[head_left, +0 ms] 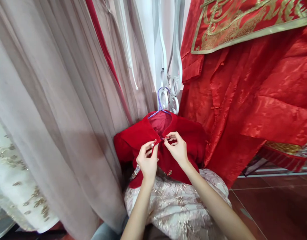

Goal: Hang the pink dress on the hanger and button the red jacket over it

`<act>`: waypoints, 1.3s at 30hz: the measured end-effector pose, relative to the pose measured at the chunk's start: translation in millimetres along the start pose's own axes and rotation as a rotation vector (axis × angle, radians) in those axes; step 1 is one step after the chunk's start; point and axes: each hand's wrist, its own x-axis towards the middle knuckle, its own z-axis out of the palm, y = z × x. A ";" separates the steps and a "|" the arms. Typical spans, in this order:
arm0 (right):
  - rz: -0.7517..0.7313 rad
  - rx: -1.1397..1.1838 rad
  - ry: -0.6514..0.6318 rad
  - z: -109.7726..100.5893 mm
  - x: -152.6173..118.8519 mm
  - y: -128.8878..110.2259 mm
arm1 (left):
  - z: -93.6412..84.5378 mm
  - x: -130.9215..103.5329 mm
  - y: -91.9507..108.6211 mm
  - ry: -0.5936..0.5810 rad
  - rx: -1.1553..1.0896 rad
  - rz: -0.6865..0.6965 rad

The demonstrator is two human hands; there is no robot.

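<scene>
A red velvet jacket (pixel 136 133) hangs on a purple hanger (pixel 160 107), over a pale brocade fabric (pixel 178 196). My left hand (pixel 147 158) pinches the jacket's front edge just below the collar, beside a small red knot and a white bead. Fingers pressed together, my right hand (pixel 175 144) grips the opposite front edge near another small red fastening. The two edges lie close to each other at the neckline. Beaded ornaments (pixel 169 172) dot the lower front, and a beaded tassel (pixel 136 171) dangles at its left side.
Greyish-pink curtains (pixel 68 100) fall on the left, beside a white gold-embroidered dress (pixel 11 166). White scrolled metalwork (pixel 177 66) rises behind the hanger. Red satin garments (pixel 243 93) with gold embroidery fill the right, above a brown tiled floor (pixel 275 206).
</scene>
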 end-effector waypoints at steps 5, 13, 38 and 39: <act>-0.015 0.057 -0.030 -0.4 7.8 1.6 | 9.2 22.5 0.0 -0.016 0.120 0.148; 0.059 0.187 -0.258 -18.4 11.1 8.7 | 21.0 14.7 -9.6 -0.005 0.259 0.325; -0.048 0.191 -0.324 -24.0 -1.3 -15.4 | -5.0 5.4 2.0 -0.232 0.192 0.117; -0.057 0.187 -0.331 -24.4 -0.9 -15.5 | -5.4 5.7 2.2 -0.244 0.190 0.114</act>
